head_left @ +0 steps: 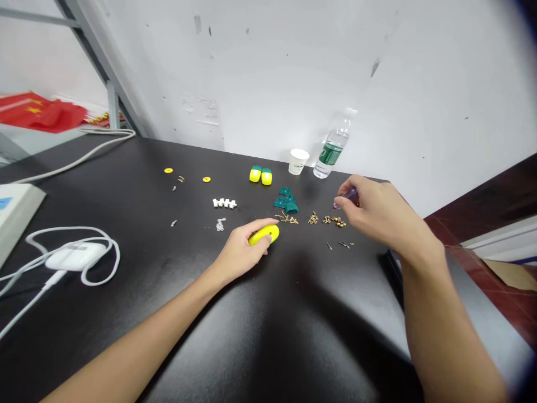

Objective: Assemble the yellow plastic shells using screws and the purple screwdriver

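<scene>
My left hand (245, 247) is closed around a yellow oval plastic piece (264, 235) with a small dark hole, held low over the dark table (188, 313). In my right hand (373, 210) is a small screwdriver with a purple handle (351, 195), its thin tip pointing down near piles of small brass parts (338, 221). Brass screws (313, 218) lie left of that tip. Thin brass strips (284, 216) and dark green plastic pieces (286, 201) sit just beyond my left hand. A few slim metal pins (344, 244) lie below the brass parts.
Two yellow-and-green plastic units (260, 175), a paper cup (298, 161) and a water bottle (333, 148) stand near the wall. White blocks (225, 203), clear small pieces (220, 224) and yellow discs (168, 170) are spread leftward. A white adapter with cables (75, 256) lies at left.
</scene>
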Demonstrator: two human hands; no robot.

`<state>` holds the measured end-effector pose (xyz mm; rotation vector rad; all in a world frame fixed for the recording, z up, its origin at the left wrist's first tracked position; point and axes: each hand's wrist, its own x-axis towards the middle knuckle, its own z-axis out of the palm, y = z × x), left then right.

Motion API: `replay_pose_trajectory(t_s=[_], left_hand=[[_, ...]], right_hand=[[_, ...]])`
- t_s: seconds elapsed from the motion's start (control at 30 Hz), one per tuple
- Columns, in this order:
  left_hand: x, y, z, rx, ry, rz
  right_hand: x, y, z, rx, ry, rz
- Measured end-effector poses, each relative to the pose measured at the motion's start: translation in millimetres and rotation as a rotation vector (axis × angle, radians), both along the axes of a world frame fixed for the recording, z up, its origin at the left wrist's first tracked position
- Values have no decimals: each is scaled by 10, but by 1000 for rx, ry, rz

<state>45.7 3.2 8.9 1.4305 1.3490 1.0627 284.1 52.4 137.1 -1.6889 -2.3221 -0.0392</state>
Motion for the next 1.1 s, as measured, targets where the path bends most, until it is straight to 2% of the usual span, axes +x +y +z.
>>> replay_pose_trajectory(t_s=[0.17, 0.4, 0.8, 1.1], left_hand=[[-9, 14, -62, -20, -47, -19], [-3, 22, -112, 19, -71, -38], [-4, -17, 14, 7, -4, -37], [1, -2, -34, 1, -33, -15]], right_hand=[[-25, 136, -165, -88, -52, -7], [3, 275, -282, -155, -86, -31], [63, 303, -267, -119, -85, -46], [64, 315, -291, -128, -115, -62]])
